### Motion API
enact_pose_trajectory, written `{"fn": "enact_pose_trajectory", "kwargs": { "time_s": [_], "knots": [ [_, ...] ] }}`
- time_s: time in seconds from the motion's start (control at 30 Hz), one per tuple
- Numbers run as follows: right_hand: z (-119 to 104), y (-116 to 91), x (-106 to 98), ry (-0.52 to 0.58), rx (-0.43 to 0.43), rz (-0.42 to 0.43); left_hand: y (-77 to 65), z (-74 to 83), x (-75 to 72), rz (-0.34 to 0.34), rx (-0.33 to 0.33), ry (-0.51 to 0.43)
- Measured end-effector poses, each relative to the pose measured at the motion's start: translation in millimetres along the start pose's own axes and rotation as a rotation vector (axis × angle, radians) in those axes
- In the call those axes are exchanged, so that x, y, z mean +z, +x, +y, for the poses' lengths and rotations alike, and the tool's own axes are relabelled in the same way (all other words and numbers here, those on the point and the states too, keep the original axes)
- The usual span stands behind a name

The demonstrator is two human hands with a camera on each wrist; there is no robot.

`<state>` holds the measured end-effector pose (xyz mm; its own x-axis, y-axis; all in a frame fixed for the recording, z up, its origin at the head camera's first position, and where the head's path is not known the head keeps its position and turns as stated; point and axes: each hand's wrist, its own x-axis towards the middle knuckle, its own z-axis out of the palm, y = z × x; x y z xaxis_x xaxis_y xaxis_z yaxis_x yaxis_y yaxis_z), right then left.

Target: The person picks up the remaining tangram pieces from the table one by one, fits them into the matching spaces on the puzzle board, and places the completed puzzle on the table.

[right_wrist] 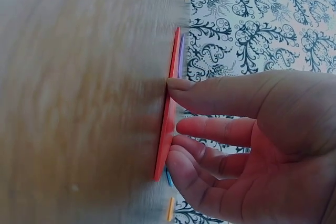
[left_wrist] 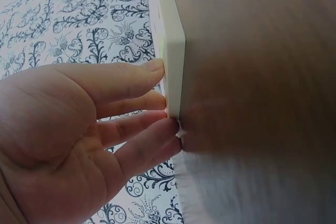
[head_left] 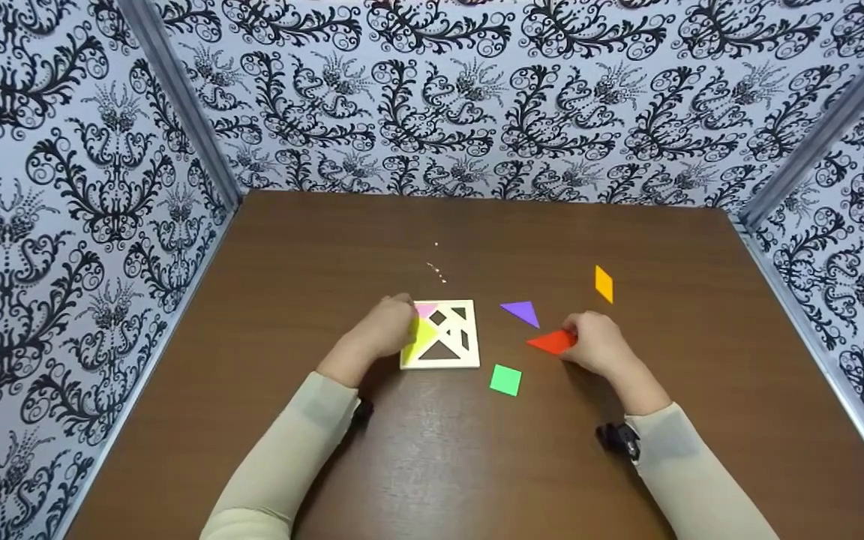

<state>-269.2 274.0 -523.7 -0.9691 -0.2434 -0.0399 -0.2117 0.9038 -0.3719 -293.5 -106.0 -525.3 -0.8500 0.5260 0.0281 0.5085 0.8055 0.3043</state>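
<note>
My left hand (head_left: 387, 328) holds the left side of a pale tangram board (head_left: 439, 364). In the left wrist view its thumb lies on the board's top face, fingers at a corner. A yellow piece (head_left: 421, 337) and a pink piece (head_left: 426, 309) sit in the board, beside several bare cutouts. Further right, my right hand (head_left: 601, 346) pinches a red triangle (head_left: 552, 342) between thumb and fingers, its point towards the board. The right wrist view shows the red triangle (right_wrist: 167, 114) edge-on, low over the table. A blue sliver (right_wrist: 168, 177) peeks out by the fingertips.
A purple triangle (head_left: 523, 312) lies between board and right hand, a green square (head_left: 505, 380) nearer me. Behind the right hand is an orange parallelogram (head_left: 604, 284). Small white specks (head_left: 437, 271) mark the brown table (head_left: 312, 247), which patterned walls (head_left: 447, 105) enclose.
</note>
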Motion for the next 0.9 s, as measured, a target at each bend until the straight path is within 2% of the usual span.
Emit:
{"fn": "enact_pose_trajectory", "kwargs": {
  "time_s": [0.4, 0.9],
  "knots": [
    [4, 3, -3, 0.088, 0.061, -0.063, 14.6, 11.9, 2.4, -0.011, -0.045, 0.066],
    [8, 3, -4, 0.187, 0.146, -0.076, 14.7, 13.1, 2.1, -0.038, -0.066, 0.068]
  ]
}}
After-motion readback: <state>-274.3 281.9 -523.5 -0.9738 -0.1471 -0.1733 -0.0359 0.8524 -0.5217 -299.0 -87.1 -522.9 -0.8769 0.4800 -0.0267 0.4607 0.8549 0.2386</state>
